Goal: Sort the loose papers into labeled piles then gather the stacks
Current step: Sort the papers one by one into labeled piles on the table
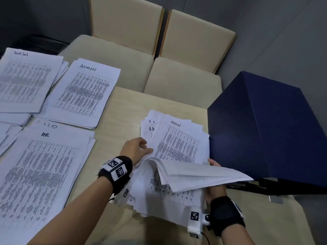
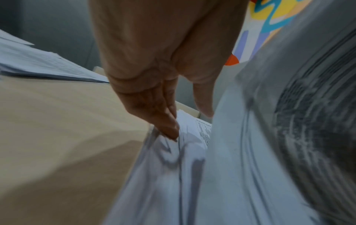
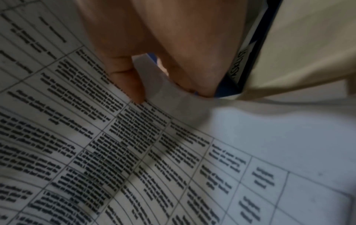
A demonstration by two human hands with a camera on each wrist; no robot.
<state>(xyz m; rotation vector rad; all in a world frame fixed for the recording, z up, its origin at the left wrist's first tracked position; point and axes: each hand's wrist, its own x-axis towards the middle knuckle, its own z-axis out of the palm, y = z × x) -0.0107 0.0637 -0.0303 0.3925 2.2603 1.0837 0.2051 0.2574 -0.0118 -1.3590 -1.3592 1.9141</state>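
Observation:
A loose pile of printed sheets (image 1: 177, 140) lies on the table's right part, its exposed sheet marked ADMIN. My right hand (image 1: 215, 163) pinches the right edge of a bundle of sheets (image 1: 203, 174) and holds it raised off the pile; thumb and fingers clamp a paper edge (image 3: 173, 103). My left hand (image 1: 141, 147) rests with straight fingers (image 2: 169, 129) on the pile's left edge, beside the raised bundle (image 2: 250, 137). Sorted piles lie to the left: Task list (image 1: 26, 80), ADMIN (image 1: 85, 92), HR (image 1: 40, 174).
A dark blue box (image 1: 265, 129) stands right against the loose pile on the right. Two beige chairs (image 1: 177, 50) are pushed in behind the wooden table (image 1: 120, 117). More sheets stick out at the far left edge (image 1: 8, 135).

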